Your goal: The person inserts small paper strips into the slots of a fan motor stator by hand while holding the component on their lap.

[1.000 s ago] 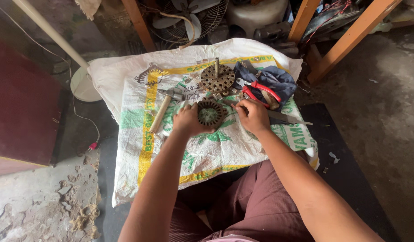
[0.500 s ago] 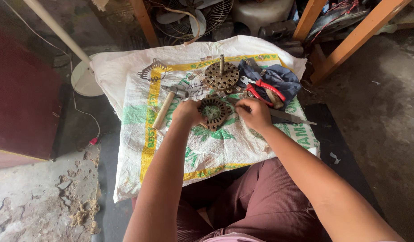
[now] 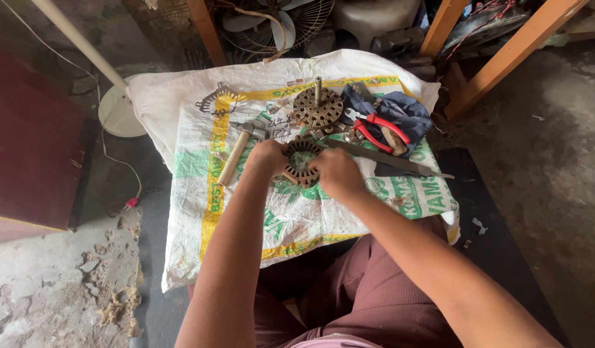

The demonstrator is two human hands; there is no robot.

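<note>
Head view: left hand and right hand both clasp the slotted stator core; its slots look bare; rotor lies apart.

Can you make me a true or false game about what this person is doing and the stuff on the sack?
1. Both hands hold a round slotted metal ring. True: the left hand and right hand grip it from either side.
2. The hammer is in the right hand. False: it lies on the sack, beside the left hand.
3. Red-handled pliers lie on a dark cloth. True.
4. The round metal disc with a shaft sits on the person's lap. False: it stands on the sack, beyond the hands.
5. A long flat file lies to the right of the hands. True.
</note>
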